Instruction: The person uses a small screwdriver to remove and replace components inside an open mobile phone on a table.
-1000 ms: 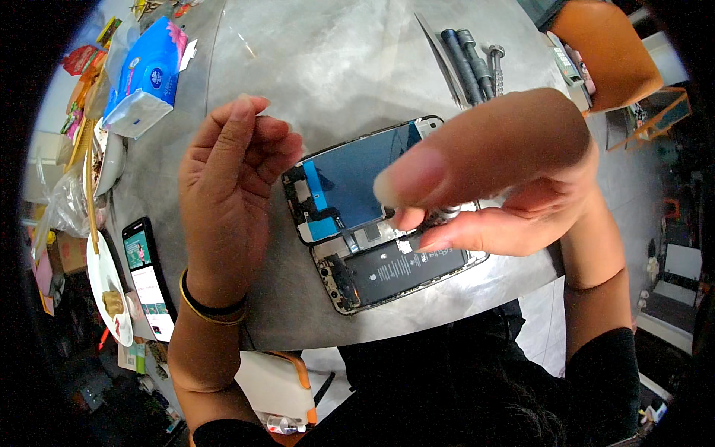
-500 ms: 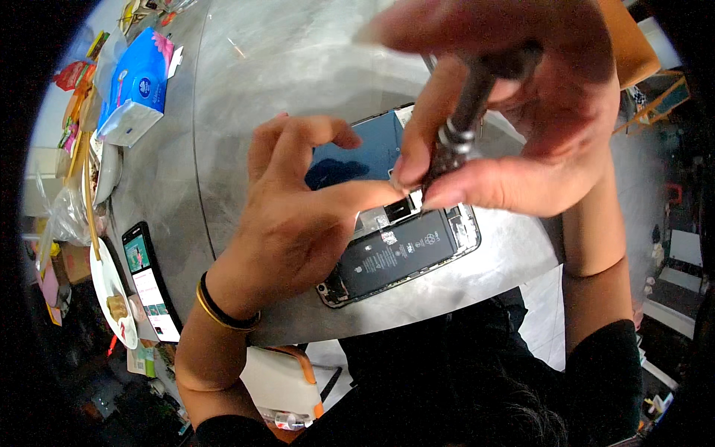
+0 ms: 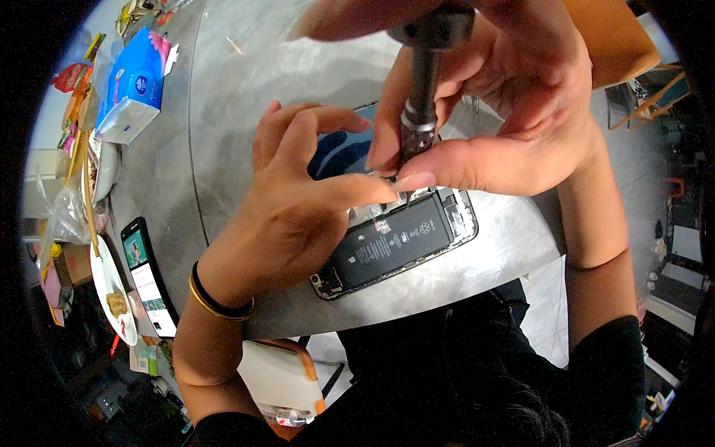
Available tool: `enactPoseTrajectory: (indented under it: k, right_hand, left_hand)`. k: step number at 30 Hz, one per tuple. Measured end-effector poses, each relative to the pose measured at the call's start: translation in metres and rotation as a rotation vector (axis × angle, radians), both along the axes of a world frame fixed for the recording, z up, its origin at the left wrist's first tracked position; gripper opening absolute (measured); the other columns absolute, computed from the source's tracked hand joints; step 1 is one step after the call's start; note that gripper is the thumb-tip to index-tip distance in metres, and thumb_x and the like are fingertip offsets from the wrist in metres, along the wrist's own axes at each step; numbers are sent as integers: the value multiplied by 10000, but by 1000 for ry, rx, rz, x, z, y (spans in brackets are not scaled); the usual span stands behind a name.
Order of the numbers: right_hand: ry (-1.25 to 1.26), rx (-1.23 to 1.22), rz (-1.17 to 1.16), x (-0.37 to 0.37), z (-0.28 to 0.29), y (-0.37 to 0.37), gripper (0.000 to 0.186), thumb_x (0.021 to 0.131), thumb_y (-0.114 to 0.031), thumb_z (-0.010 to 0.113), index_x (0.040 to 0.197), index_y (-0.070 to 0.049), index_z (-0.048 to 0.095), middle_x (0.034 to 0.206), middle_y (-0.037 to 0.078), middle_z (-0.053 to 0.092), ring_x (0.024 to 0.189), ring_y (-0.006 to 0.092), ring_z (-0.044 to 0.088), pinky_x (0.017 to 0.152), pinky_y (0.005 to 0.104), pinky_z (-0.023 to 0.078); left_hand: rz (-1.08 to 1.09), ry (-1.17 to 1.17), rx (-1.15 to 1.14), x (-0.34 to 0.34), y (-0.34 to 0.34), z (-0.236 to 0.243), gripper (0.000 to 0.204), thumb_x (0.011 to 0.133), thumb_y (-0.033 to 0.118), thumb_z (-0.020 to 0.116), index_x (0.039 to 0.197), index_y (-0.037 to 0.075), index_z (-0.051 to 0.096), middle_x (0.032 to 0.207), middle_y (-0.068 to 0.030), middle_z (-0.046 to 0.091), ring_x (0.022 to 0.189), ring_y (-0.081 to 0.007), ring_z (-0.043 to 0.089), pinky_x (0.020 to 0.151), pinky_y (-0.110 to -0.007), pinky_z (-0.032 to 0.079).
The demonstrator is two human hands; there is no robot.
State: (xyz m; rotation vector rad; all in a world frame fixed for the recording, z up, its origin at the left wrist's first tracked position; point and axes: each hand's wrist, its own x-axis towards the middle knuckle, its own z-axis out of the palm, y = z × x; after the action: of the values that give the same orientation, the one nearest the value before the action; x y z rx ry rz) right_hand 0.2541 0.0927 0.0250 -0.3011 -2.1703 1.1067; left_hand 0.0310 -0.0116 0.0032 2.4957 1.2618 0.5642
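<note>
My right hand [image 3: 506,112] grips a dark metal screwdriver [image 3: 423,82] upright over an opened phone, its knurled collar between my fingers. My left hand [image 3: 294,201] arches over the phone with fingers apart and curved; its thumb reaches to the screwdriver's lower end, whose exact tip I cannot make out. The phone's lower half [image 3: 395,246] shows a black battery and internal parts. Its detached screen half [image 3: 335,156] lies above it, partly under my hands.
The grey table [image 3: 238,89] holds a blue tissue pack [image 3: 134,86], a lit phone [image 3: 149,276] and a white plate with food [image 3: 112,290] on the left, with bags and clutter beyond. An orange chair [image 3: 618,37] stands at the upper right.
My left hand has come in over the phone, its thumb stretching to the right. My right hand has moved up and turned, bringing the screwdriver upright, then shifted slightly left.
</note>
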Motion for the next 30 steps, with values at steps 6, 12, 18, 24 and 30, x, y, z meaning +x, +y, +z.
enactPoseTrajectory:
  k: [6, 12, 18, 24, 30]
  right_hand:
    - [-36, 51, 40, -14, 3, -3, 494, 663, -26, 857, 1102, 34, 640, 978, 151, 703, 821, 213, 709, 724, 321, 582]
    - [-66, 75, 38, -15, 3, -3, 496, 663, -30, 858, 1104, 33, 639, 982, 152, 702, 824, 214, 708, 726, 321, 581]
    - [-99, 26, -25, 8, -1, -1, 498, 663, -34, 859, 1105, 33, 639, 985, 152, 701, 827, 215, 707, 728, 320, 580]
    - [-113, 18, -57, 11, -3, 0, 500, 662, -38, 860, 1106, 32, 639, 989, 152, 700, 830, 216, 706, 730, 320, 579]
    - [-129, 9, -74, 12, -5, 3, 503, 662, -42, 861, 1107, 32, 639, 993, 152, 699, 832, 217, 706, 732, 320, 578]
  left_hand:
    - [-29, 3, -46, -7, 2, 0, 275, 852, 197, 616, 1098, 96, 682, 1498, -226, 337, 1392, -457, 256, 1134, -521, 168]
    - [-64, -25, -62, -10, 0, -4, 334, 830, 168, 635, 1150, 75, 650, 1523, -220, 308, 1419, -475, 198, 1147, -549, 123]
    - [-41, 129, 16, 2, 3, -1, 330, 804, 165, 648, 1132, 138, 679, 1460, -211, 399, 1378, -464, 269, 1139, -539, 160]
    - [-34, 69, -9, 8, 1, 4, 301, 775, 134, 620, 1049, 208, 719, 1375, -210, 465, 1319, -472, 321, 1125, -537, 190]
    - [-71, 76, -19, 2, 5, 2, 335, 791, 110, 601, 1113, 169, 674, 1398, -241, 425, 1340, -479, 292, 1132, -535, 165]
